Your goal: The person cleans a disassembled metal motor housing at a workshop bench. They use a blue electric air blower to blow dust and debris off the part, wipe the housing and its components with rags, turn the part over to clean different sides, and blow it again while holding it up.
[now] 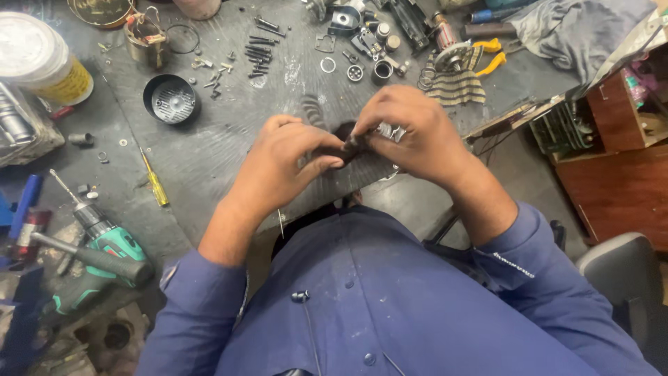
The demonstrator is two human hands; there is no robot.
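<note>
Left hand: the left hand (278, 163) was closed, its thumb and fingers pinching one end of a small dark part (350, 142).
Right hand: the right hand (410, 132) was curled shut over the other end of that part, with a bit of shiny metal (390, 130) showing under its fingers.
Small part: it sat between both hands, just above the middle of the view, over the grey bench (223, 150).
Black cup: a round black cup (172, 99) stood at 10 o'clock from the hands, with ribbed grey metal inside.
Tin: a small tin (146, 40) at 11 o'clock held wires and bits.
White tub: a closed white tub (38, 59) stood far at 10 o'clock; what was inside could not be seen.
Screws: black screws (259, 52) lay loose at 12 o'clock.
Drill: a green drill (104, 240) lay at 8 o'clock.
</note>
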